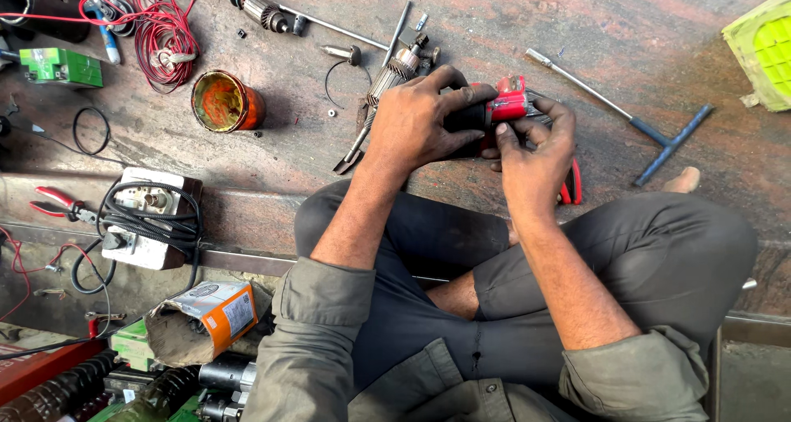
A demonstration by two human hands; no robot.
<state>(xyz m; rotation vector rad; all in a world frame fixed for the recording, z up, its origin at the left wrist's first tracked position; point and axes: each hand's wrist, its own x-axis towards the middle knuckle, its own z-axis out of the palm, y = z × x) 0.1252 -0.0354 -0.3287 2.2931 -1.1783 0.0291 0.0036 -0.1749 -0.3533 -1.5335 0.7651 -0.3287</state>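
Hands, left [416, 125] and right [531, 146], clamped on red-and-black power tool [494, 109] above floor [461, 35]: fitting step, steady alignment likely needed next.

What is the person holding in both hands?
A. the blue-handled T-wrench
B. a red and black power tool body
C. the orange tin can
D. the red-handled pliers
B: both the left hand and the right hand close around the red and black tool body, while the other things lie untouched on the floor.
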